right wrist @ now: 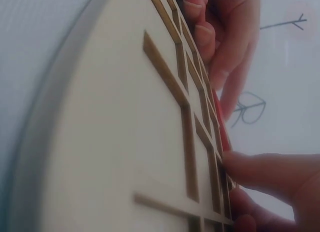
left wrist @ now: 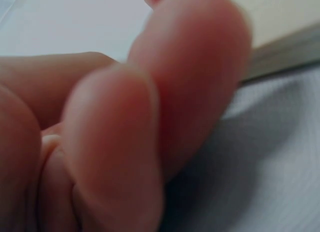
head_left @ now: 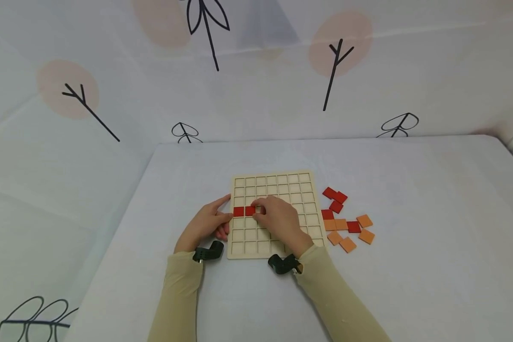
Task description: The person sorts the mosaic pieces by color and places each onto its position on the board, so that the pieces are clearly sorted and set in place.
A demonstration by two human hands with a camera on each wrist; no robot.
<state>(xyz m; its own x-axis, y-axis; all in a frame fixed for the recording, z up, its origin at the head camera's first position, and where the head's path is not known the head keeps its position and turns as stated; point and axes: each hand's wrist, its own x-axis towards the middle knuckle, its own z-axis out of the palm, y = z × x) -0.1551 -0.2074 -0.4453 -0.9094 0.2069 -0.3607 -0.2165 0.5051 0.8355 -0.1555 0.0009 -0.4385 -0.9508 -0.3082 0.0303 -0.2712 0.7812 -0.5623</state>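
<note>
Over the second cell from the left edge of the gridded board (head_left: 251, 235), in the fourth row from its far side, lies a red tile (head_left: 249, 211), edge to edge with another red tile (head_left: 238, 212) in the outermost cell. The small square should be light, stiff and a little slick, unlikely to break but easy to tip against the raised dividers; opposite edges look the best hold, by fingertip. The board seems to be light wood, rigid and apt to slide if pushed, so a side rim suits steadying. Above the board, the right hand (head_left: 280, 218) arches palm down, its forearm coming in over the near right corner; thumb and forefinger are clamped on the tile's far and near edges at its right end, the other fingers curled in. At the board's left rim, the left hand (head_left: 207, 221) has its thumb on the edge and forefinger stretched along the side, the rest bent; whether it truly grips or only braces, I cannot tell. Beyond the board's right rim, loose red tiles (head_left: 336, 206) and orange tiles (head_left: 365, 221) lie scattered on the bench (head_left: 432, 213).
</note>
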